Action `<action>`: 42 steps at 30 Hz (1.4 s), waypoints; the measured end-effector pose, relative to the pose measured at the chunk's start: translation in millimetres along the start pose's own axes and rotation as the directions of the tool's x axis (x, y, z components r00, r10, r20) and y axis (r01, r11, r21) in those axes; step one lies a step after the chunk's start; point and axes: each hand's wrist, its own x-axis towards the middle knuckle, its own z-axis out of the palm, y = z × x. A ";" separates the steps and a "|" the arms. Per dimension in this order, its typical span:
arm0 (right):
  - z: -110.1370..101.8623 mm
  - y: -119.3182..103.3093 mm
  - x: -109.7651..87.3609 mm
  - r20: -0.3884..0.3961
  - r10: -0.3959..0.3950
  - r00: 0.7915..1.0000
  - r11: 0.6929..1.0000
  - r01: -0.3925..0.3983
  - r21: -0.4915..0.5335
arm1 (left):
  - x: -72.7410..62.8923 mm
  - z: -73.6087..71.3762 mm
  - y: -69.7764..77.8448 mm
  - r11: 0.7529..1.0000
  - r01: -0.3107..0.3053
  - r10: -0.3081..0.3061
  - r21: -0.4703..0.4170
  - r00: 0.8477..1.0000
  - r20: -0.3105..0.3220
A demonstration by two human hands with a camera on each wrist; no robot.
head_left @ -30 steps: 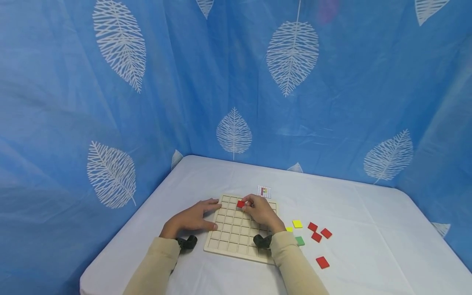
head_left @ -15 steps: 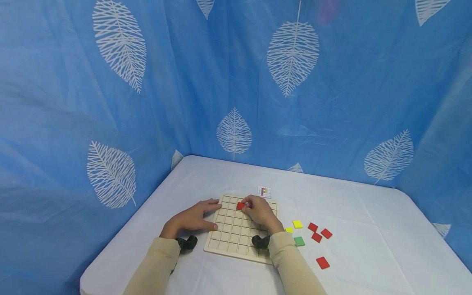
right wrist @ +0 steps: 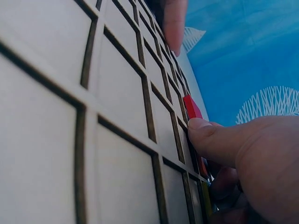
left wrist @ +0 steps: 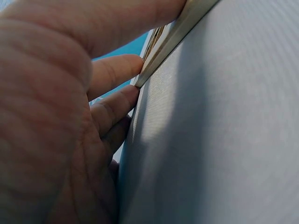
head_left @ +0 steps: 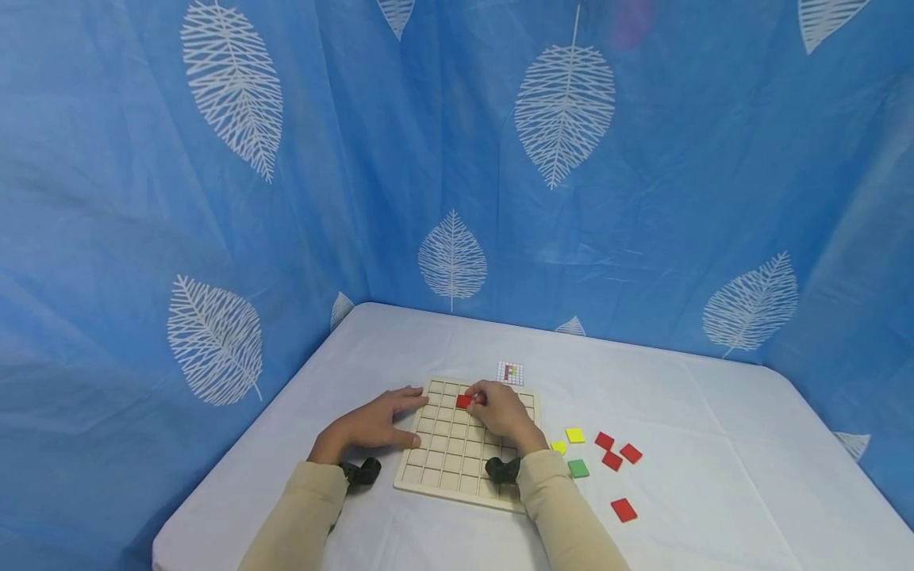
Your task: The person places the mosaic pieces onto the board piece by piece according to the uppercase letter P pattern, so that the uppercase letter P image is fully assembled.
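Observation:
A pale wooden grid board (head_left: 444,461) lies on the white table in the head view. My right hand (head_left: 501,411) is over its far part and pinches a red square tile (head_left: 463,402) between thumb and fingers. In the right wrist view that red tile (right wrist: 192,108) sits tilted at the thumb tip, low over the grid cells. Partly hidden behind the thumb, a yellow edge (right wrist: 207,196) shows on the board. My left hand (head_left: 374,420) rests along the board's left side, fingers spread and fairly straight. The left wrist view has its fingers (left wrist: 117,73) touching the board's rim.
Right of the board lie several loose red tiles (head_left: 624,510), two yellow tiles (head_left: 574,435) and a green tile (head_left: 578,469). A small printed card (head_left: 510,373) with a coloured grid lies beyond the board. Blue leaf-patterned cloth (head_left: 643,198) hangs around the table.
My right hand has shifted the red tile slightly toward me on the board, and the tile now looks lower. My left hand has stayed in place.

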 end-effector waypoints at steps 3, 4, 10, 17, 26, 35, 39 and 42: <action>-0.6 -0.8 -0.8 0.003 -0.004 1.000 1.000 0.004 0.000 | -0.2 -0.1 -0.5 1.000 -0.004 0.004 -0.001 1.000 0.001; -0.7 -0.9 -1.0 0.004 -0.006 1.000 1.000 0.006 -0.002 | -0.3 -0.1 -0.5 1.000 -0.003 0.003 0.000 1.000 0.001; -0.3 -0.6 -0.6 0.006 -0.005 1.000 1.000 0.005 0.006 | -0.6 0.0 0.3 1.000 0.019 -0.019 0.011 1.000 0.001; 0.5 1.5 0.7 0.005 -0.007 1.000 1.000 0.007 0.007 | 0.0 2.3 -0.5 0.999 0.046 -0.046 0.009 0.999 -0.006; -1.5 1.6 1.1 0.012 0.012 1.000 0.999 -0.013 0.047 | 1.0 1.9 0.4 0.998 0.056 -0.056 0.023 0.998 -0.017; 0.3 1.4 1.9 0.008 0.030 1.000 0.998 -0.030 0.054 | 0.7 3.1 -2.3 0.998 0.047 -0.046 0.041 0.999 -0.018; 1.0 1.8 2.0 0.004 0.033 0.999 0.998 -0.034 0.057 | 0.6 2.8 -2.7 0.998 0.044 -0.043 0.042 0.999 -0.017; 0.8 1.3 2.1 0.002 0.032 0.999 0.997 -0.032 0.065 | 1.5 2.5 -3.1 0.998 0.043 -0.042 0.041 0.999 -0.018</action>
